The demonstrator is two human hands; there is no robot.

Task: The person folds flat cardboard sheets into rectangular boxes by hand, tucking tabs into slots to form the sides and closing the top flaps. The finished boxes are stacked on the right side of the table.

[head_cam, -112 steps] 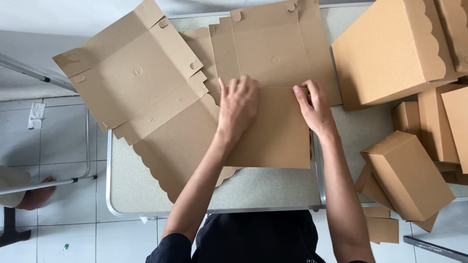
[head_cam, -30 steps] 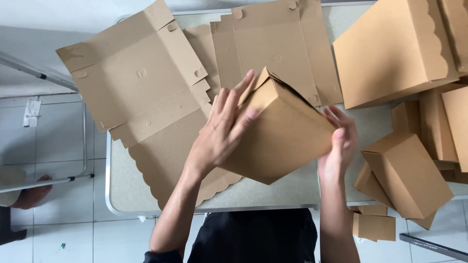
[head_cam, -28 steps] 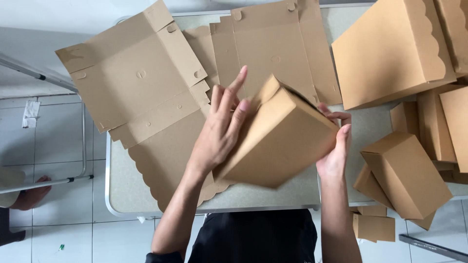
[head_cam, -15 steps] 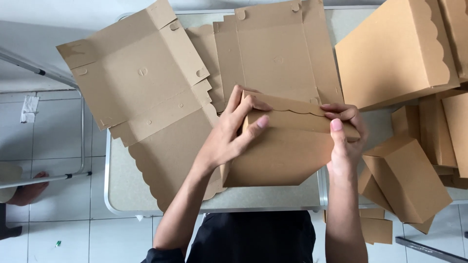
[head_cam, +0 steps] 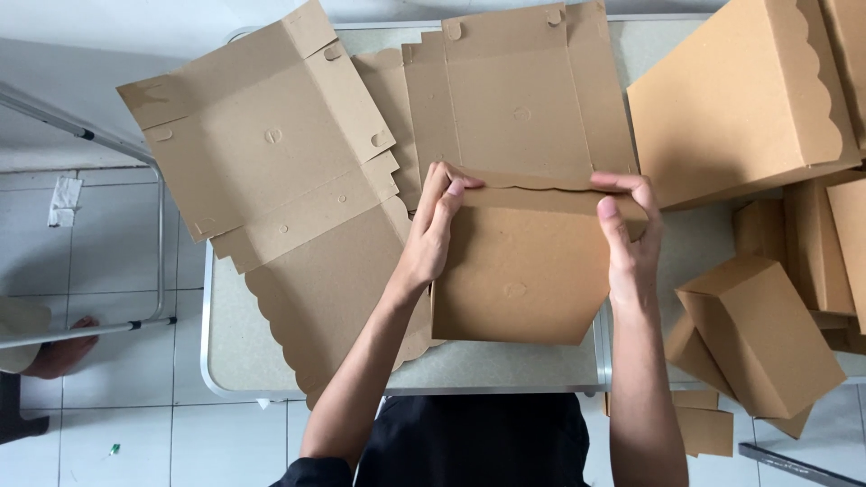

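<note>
A: Where do your hands rest, and on what?

B: My left hand [head_cam: 431,236] clasps the left edge of a folded cardboard box [head_cam: 523,266], fingers curled over its top corner. My right hand [head_cam: 627,239] grips the right edge likewise, thumb on the face, fingers wrapped behind. Both are closed on the box, which lies at the near edge of the table [head_cam: 505,370], at its middle.

A: Is anything inside it?

B: I cannot tell; its scalloped flap sits folded down along the top edge, hiding the interior.

A: What surrounds it?

B: Just beyond, touching its far edge, a flat unfolded blank [head_cam: 519,95]. At the table's far-left corner, a second blank [head_cam: 271,149] overhangs the edge. To the right, a large closed box [head_cam: 740,104] and a smaller closed box [head_cam: 762,334], their contents unseen.
</note>
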